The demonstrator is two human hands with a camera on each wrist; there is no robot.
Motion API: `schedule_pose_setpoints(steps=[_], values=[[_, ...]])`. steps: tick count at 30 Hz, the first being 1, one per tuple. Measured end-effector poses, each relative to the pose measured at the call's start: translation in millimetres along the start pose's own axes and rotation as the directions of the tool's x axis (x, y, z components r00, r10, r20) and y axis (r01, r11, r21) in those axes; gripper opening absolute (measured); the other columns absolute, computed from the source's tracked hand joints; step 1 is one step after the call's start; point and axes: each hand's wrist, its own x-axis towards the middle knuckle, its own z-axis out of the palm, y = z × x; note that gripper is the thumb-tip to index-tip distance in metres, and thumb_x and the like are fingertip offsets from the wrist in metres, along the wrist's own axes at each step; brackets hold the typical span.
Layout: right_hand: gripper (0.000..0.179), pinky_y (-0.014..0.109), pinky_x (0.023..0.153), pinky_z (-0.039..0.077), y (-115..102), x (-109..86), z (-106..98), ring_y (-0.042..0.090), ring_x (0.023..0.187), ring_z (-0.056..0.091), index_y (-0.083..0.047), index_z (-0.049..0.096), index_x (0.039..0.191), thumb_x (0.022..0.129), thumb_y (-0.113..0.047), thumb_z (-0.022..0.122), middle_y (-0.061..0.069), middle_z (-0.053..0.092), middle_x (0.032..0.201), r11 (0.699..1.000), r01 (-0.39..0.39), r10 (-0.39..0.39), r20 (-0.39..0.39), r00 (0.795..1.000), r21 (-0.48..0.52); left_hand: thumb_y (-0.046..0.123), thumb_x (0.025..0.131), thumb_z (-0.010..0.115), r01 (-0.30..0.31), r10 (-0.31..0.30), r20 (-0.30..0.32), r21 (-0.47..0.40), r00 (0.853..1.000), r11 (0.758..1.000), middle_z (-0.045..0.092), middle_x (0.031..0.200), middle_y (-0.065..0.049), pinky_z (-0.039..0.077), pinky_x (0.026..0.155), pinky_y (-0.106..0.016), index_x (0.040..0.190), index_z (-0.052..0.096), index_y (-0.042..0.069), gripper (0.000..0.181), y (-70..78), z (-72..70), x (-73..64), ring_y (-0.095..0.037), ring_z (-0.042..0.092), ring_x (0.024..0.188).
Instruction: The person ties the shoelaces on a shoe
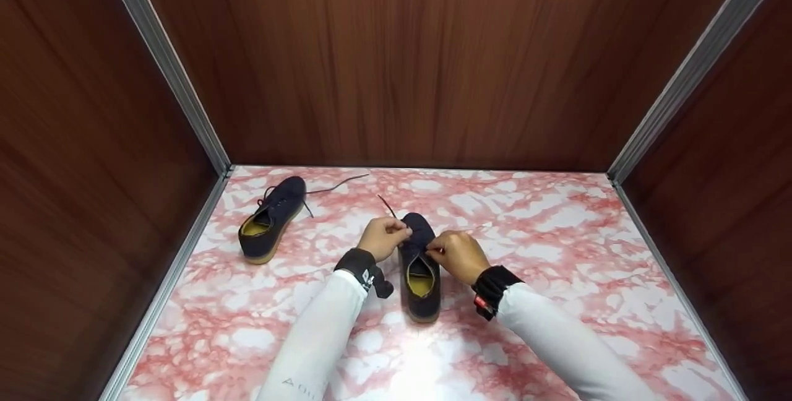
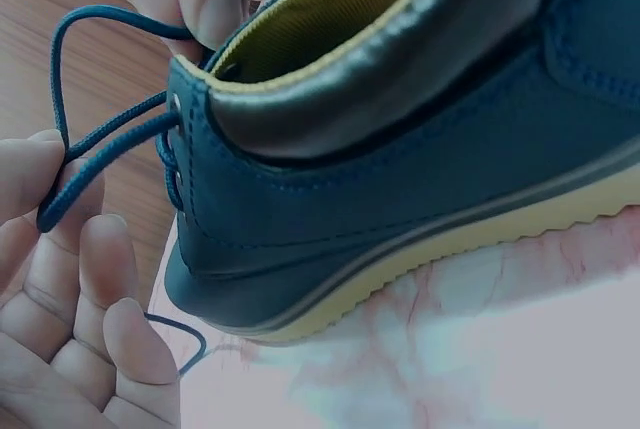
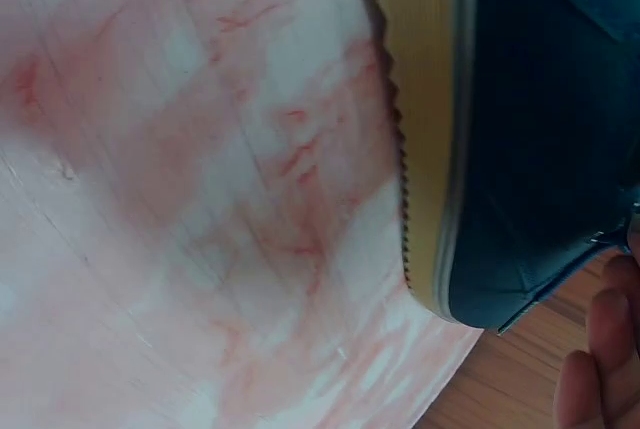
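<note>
A dark navy lace-up shoe [image 1: 423,310] with a yellow lining and tan sole stands upright, toe pointing away. At its left side my left hand [image 1: 382,239] pinches the blue shoelace [image 2: 120,15] between thumb and finger. The lace bends in a loop there, and its other fingers are loosely bent below. My right hand [image 1: 459,255] is at the top of the lacing by the shoe's opening, thumb and finger pinching the lace close to the upper eyelets. In the right wrist view, only some fingers [image 3: 610,334] show beside the shoe.
A matching shoe [image 1: 284,200] stands at the left, its laces trailing loose. Beneath both is a red-and-white marbled surface [image 1: 544,351]. Brown wood-look panels [image 1: 421,67] with grey metal edges [image 1: 179,79] enclose the back and sides.
</note>
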Motion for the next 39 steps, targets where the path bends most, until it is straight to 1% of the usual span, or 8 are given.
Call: schedule_pose_setpoints(steps=[6,14,21,25,28,33,37,39], values=[[0.011,0.028,0.069,0.059,2,-1.7,2,0.015,0.076,0.071,-0.01,0.083,0.097,0.086,-0.009,0.085,0.005,0.076,0.086,0.998,-0.004,0.003,0.017,1.0,0.064,0.009,0.097,0.071,0.006,-0.006,0.02,-0.004,1.0,1.0,0.078,0.096,-0.02,0.056,0.069,-0.021,0.103,0.073,-0.006,0.017,-6.4,-2.1,-0.8,-0.013,0.069,0.076],[0.018,0.028,0.073,0.056,13,-0.9,-10,0.015,0.081,0.069,-0.006,0.081,0.106,0.087,-0.006,0.081,0.007,0.078,0.093,0.963,-0.178,0.158,0.109,0.981,0.204,0.008,0.097,0.07,0.009,-0.009,0.031,-0.005,0.999,1.0,0.078,0.097,-0.021,0.059,0.071,-0.024,0.102,0.074,-0.006,0.016,-10.6,-5.4,-3.8,-0.029,0.076,0.088],[0.01,0.028,0.076,0.055,28,5.6,-19,0.013,0.079,0.068,-0.005,0.08,0.101,0.092,-0.01,0.079,0.007,0.081,0.093,0.917,-0.303,0.3,0.05,0.953,0.26,0.006,0.096,0.07,0.027,-0.025,0.035,-0.049,0.999,0.998,0.078,0.096,-0.022,0.064,0.074,-0.036,0.101,0.074,-0.007,0.015,-12.2,-6.4,-6.0,-0.041,0.075,0.091],[0.01,0.025,0.071,0.053,33,9.3,-22,0.01,0.074,0.066,-0.005,0.079,0.099,0.096,-0.013,0.075,0.008,0.079,0.088,0.871,-0.379,0.379,0.061,0.923,0.313,0.01,0.097,0.07,0.05,-0.048,0.042,-0.043,0.998,0.998,0.079,0.096,-0.021,0.058,0.064,-0.027,0.102,0.074,-0.005,0.016,-13.9,-7.0,-7.3,-0.045,0.074,0.091],[0.015,0.023,0.065,0.053,35,11.3,-20,0.01,0.068,0.067,-0.004,0.078,0.098,0.099,-0.018,0.071,0.008,0.077,0.084,0.823,-0.444,0.431,0.119,0.894,0.354,0.011,0.097,0.072,0.074,-0.073,0.039,-0.036,0.997,0.997,0.08,0.097,-0.019,0.049,0.057,-0.019,0.102,0.075,-0.002,0.015,-14.6,-7.4,-8.7,-0.035,0.075,0.08],[0.025,0.022,0.059,0.054,34,12.1,-11,0.013,0.063,0.07,-0.001,0.074,0.094,0.104,-0.022,0.064,0.013,0.077,0.083,0.739,-0.529,0.486,0.214,0.848,0.418,0.012,0.096,0.072,0.09,-0.089,0.03,-0.033,0.996,0.995,0.08,0.096,-0.017,0.048,0.055,-0.017,0.101,0.075,-0.001,0.014,-15.5,-6.6,-10.6,-0.011,0.068,0.068],[0.034,0.024,0.059,0.055,31,12.6,-2,0.017,0.063,0.07,0.005,0.072,0.095,0.106,-0.025,0.061,0.023,0.076,0.088,0.666,-0.598,0.528,0.284,0.8,0.447,0.012,0.097,0.072,0.097,-0.097,0.025,-0.035,0.995,0.995,0.08,0.094,-0.013,0.048,0.056,-0.017,0.102,0.075,-0.001,0.014,-16.6,-5.1,-11.0,-0.007,0.065,0.067],[0.038,0.029,0.061,0.058,28,13.3,2,0.021,0.066,0.072,0.006,0.072,0.096,0.107,-0.028,0.059,0.025,0.076,0.09,0.649,-0.618,0.531,0.318,0.785,0.444,0.012,0.097,0.072,0.098,-0.098,0.022,-0.035,0.995,0.995,0.079,0.093,-0.011,0.048,0.057,-0.017,0.102,0.075,-0.001,0.015,-17.2,-4.4,-11.2,-0.006,0.063,0.067]])
